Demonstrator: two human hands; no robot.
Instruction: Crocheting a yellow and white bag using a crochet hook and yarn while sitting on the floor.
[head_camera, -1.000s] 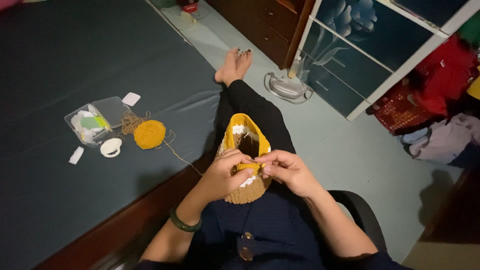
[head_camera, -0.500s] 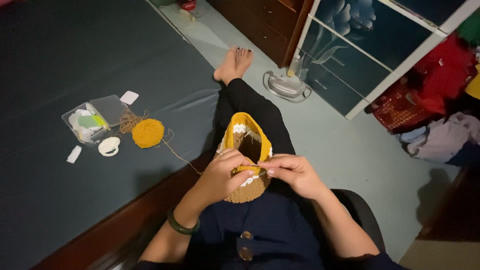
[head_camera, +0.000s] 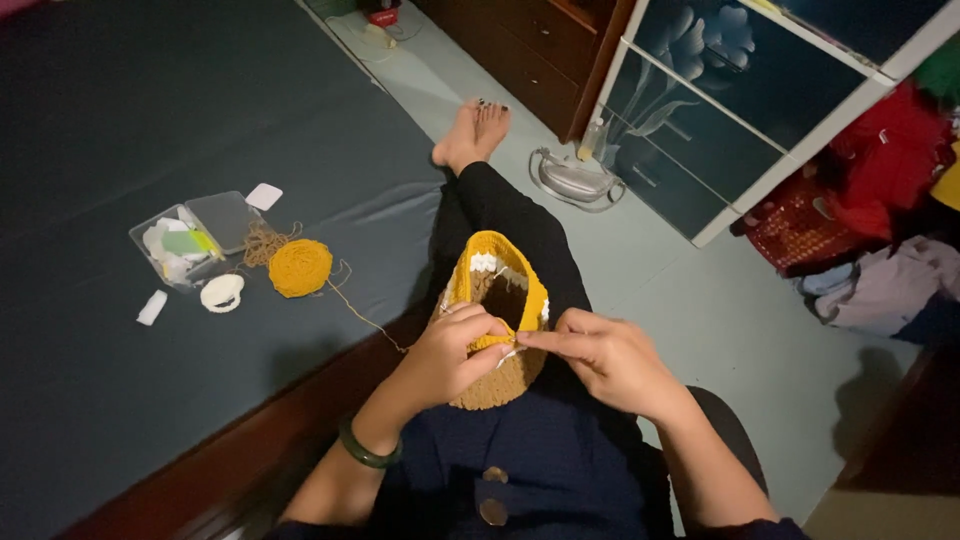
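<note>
Setting: dark mattress (head_camera: 120, 120) to the left, pale floor (head_camera: 700, 300) to the right, lap in between.
Left hand (head_camera: 450, 355): curled, fingertips pinching the near rim of the crocheted piece (head_camera: 495, 320).
Right hand (head_camera: 605, 355): pinching the same yellow rim, meeting the left.
Crocheted piece: yellow and tan, resting on the lap.
Yarn ball (head_camera: 300, 268): yellow, on the mattress, strand trailing toward the lap.
Clear box (head_camera: 190, 240): open, just beyond the ball.
Farther: bare foot (head_camera: 472, 135) on the floor, glass-door cabinet (head_camera: 740, 110) behind.

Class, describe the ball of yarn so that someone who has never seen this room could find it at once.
Start at the dark mattress beside the person's left hand. Near its edge stands a clear plastic box, and just right of it lies the yarn ball. It alone there is round and mustard yellow, with a strand trailing toward the crochet piece.
</note>
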